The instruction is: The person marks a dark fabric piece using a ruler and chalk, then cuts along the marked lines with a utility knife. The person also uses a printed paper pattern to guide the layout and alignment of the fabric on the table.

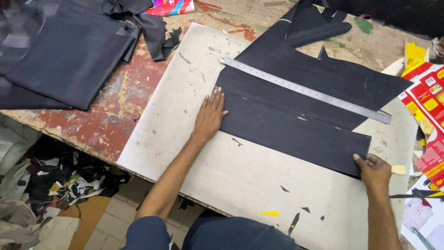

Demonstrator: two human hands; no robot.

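The long black textured leather strip [296, 132] (faintly creased) lay flat; left hand [209, 115] pressed open-palmed, right hand [374, 170] pinched its corner.

We see a worn, red-painted worktop [106, 115] and, lower left, a tiled floor [111, 227] littered with scraps [69, 183].

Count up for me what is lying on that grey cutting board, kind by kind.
Black material sheets: 2, the long strip both hands touch and the bigger sheet behind it
Metal rulers: 1
Hands: 2, left, right
Total: 5
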